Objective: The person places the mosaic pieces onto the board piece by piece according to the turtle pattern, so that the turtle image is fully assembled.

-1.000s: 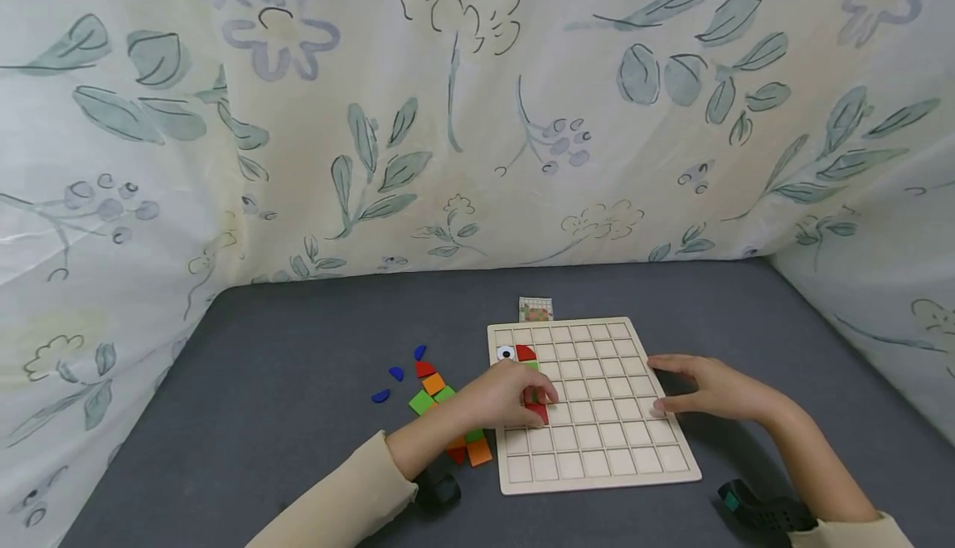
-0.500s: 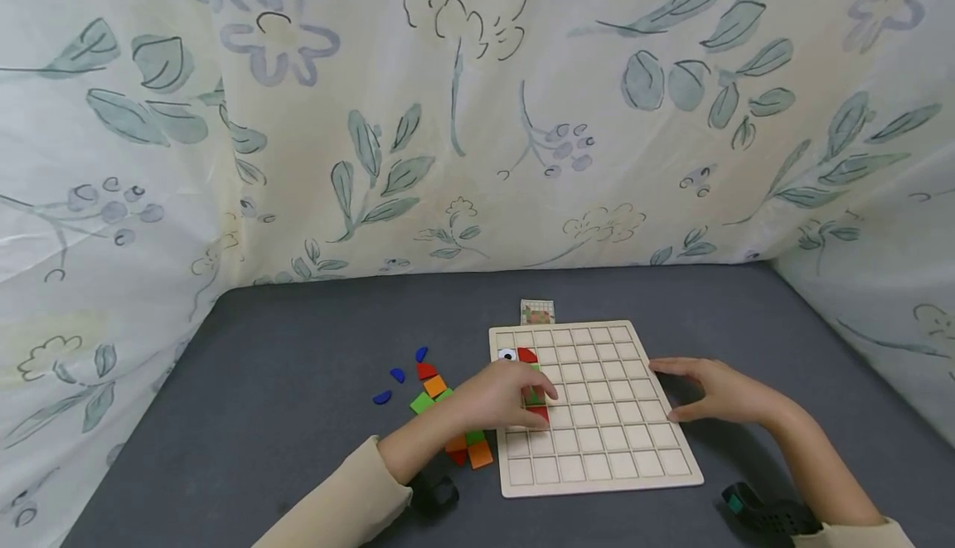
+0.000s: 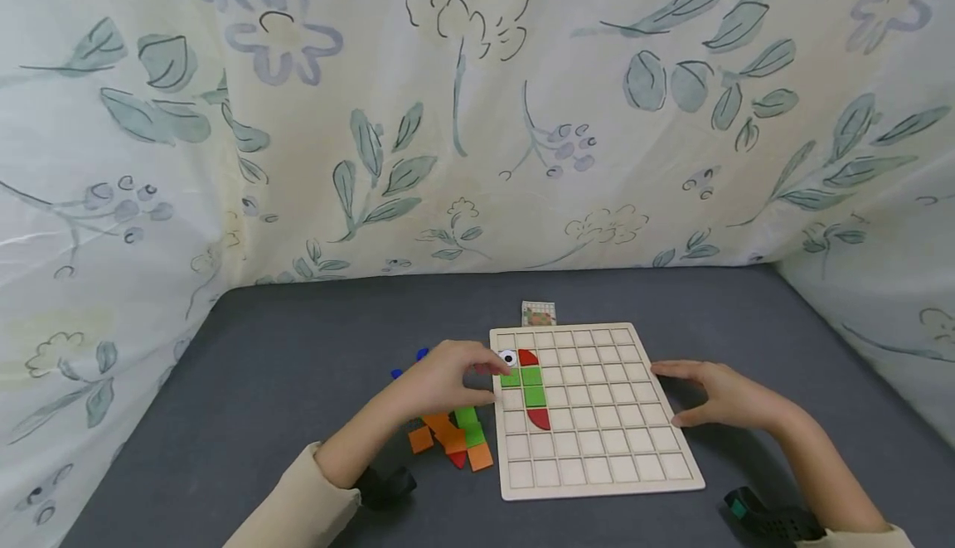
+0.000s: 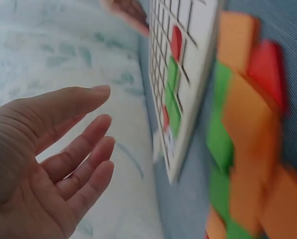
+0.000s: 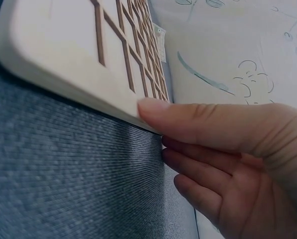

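Observation:
A pale wooden grid board lies on the table. Its left columns hold an eye piece, a red rounded piece, several green squares and a second red rounded piece. My left hand hovers at the board's left edge, over part of the loose pieces. In the left wrist view, that hand has its fingers spread with nothing between them. At the opposite edge, my right hand touches the board; the right wrist view shows the thumb against the rim.
Left of the board lie loose orange, green and red pieces, some overlapping. Blue half-round pieces sit farther back, partly covered by my left hand. A small picture card rests behind the board. Patterned cloth hangs around the table.
My left hand has moved left from over the board to its left edge, uncovering the green squares and lower red piece. The right thumb has shifted slightly outward on the board's edge.

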Demonstrator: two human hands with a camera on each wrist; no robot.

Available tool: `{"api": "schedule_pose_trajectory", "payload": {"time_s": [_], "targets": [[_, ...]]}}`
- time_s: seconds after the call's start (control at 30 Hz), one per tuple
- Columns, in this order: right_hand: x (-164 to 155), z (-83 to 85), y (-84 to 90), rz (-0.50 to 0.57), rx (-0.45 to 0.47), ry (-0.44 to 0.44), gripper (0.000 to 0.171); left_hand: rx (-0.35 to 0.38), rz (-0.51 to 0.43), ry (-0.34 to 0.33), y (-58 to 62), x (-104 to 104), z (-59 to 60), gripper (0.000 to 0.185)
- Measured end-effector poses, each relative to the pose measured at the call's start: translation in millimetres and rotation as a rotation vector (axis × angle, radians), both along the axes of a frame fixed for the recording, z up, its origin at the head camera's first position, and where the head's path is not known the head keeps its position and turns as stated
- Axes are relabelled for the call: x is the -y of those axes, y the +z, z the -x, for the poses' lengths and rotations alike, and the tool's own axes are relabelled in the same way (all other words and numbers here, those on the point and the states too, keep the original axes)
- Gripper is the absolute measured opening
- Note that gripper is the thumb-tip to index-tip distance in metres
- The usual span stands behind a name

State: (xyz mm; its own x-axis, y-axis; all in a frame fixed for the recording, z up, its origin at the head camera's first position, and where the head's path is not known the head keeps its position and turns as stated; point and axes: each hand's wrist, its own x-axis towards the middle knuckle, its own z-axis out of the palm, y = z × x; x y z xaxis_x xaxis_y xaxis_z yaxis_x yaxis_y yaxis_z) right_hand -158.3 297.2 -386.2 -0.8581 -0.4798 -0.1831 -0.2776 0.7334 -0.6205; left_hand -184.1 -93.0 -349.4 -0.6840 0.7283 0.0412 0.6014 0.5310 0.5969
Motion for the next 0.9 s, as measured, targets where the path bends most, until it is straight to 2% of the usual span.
{"api": "schedule_pose_trajectory", "payload": {"time_s": [0.2, 0.4, 0.53, 0.67, 0.77, 0.9], "targets": [[2, -0.7, 2.3, 0.003, 0.019, 0.0, 0.082, 0.009, -0.001, 0.115, -4.8, 41, -2.8, 0.03], [2, -1.3, 2.2, 0.013, 0.029, -0.011, 0.085, 0.016, -0.01, 0.151, -12.7, 66, -0.7, 0.029], [1, -2.4, 2.8, 0.026, 0.033, -0.018, 0.085, 0.007, -0.023, 0.154, -18.0, 73, 4.4, 0.027], [2, -2.9, 3.9, 0.034, 0.033, -0.019, 0.085, -0.036, -0.034, 0.164, -22.3, 76, 10.5, 0.024], [1, -2.3, 3.5, 0.036, 0.037, -0.012, 0.085, -0.074, -0.02, 0.164, -26.3, 77, 16.0, 0.023], [1, -0.6, 2.4, 0.044, 0.054, -0.003, 0.086, -0.087, 0.025, 0.148, -31.5, 77, 24.0, 0.025]]}}
